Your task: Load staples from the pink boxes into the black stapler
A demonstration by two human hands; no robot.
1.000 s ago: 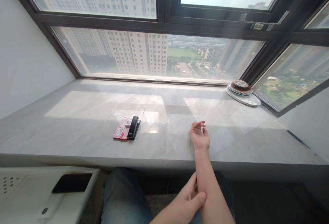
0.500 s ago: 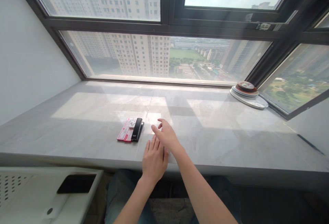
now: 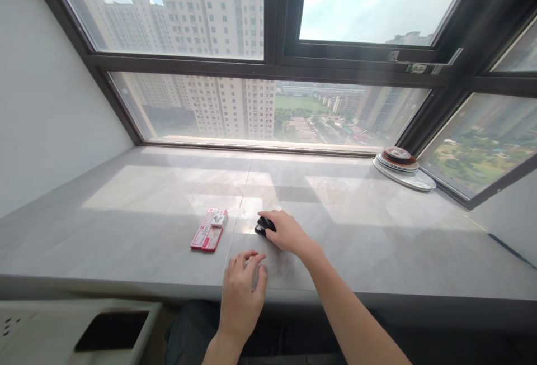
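Observation:
My right hand (image 3: 285, 232) is closed over a black stapler (image 3: 262, 224) on the grey stone windowsill (image 3: 142, 225), only its front end showing past my fingers. Just left of it lie red and white staple boxes (image 3: 212, 230), flat on the sill. My left hand (image 3: 242, 291) rests near the sill's front edge with fingers curled and apart, holding nothing.
A stack of plates (image 3: 401, 166) sits at the back right corner by the window frame. A white unit with a dark phone-like slab (image 3: 107, 331) is at the lower left. Large windows run along the back.
My right hand took the stapler from beside the staple boxes and moved it right. My left hand shifted down toward the sill's edge. The view tilted upward.

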